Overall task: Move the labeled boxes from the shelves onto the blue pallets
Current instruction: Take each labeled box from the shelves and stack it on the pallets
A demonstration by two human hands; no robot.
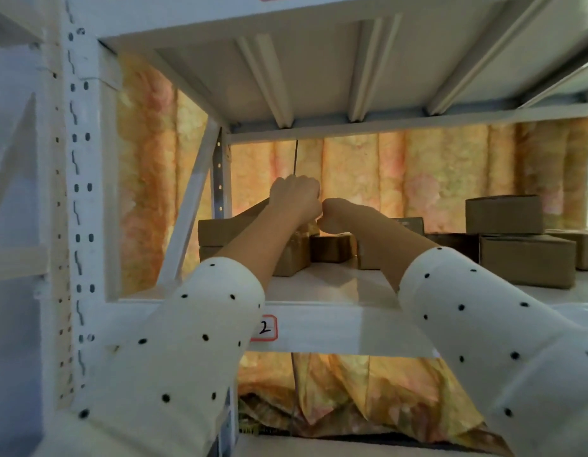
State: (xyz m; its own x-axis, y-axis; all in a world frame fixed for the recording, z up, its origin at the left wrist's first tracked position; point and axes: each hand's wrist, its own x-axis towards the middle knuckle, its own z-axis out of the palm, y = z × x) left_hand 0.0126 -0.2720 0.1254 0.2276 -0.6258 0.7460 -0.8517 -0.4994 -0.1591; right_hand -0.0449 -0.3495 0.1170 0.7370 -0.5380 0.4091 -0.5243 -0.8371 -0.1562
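Observation:
Both my arms, in white dotted sleeves, reach deep into the shelf (319,321) marked 2. My left hand (294,196) is curled over the raised end of a tilted cardboard box (249,211), which lies on a stack of boxes (220,239) at the back left. My right hand (338,216) is right beside it, bent down at the wrist over a small box (328,247). Its fingers are hidden, so what it holds is unclear. Another box (294,258) sits under my left forearm. No pallet is in view.
More cardboard boxes stand at the right of this shelf, one (503,214) stacked on another (526,258). The white upright (81,192) frames the left side and the upper shelf (286,77) hangs low overhead. An orange-yellow curtain (417,169) hangs behind.

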